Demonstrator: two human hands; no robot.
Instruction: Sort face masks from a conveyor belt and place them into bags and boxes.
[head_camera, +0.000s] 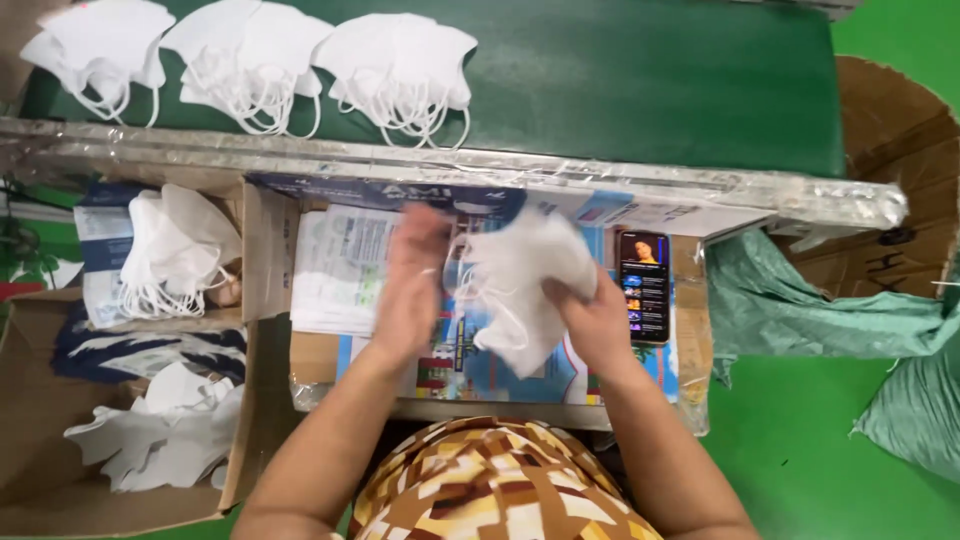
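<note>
My right hand (592, 312) grips a bunch of white face masks (520, 280) over the printed board on my lap. My left hand (412, 290) is raised flat against the left side of the bunch, fingers straight and blurred by motion; thin ear loops hang between the two hands. Three piles of white masks (250, 60) lie on the green belt (640, 70) beyond the shiny rail.
A phone (644, 285) with a lit screen lies on the board to the right. Flat packets (340, 270) lie to the left on it. A cardboard box (40, 470) at left holds more masks (165, 435). Green sacks (800, 300) lie at the right.
</note>
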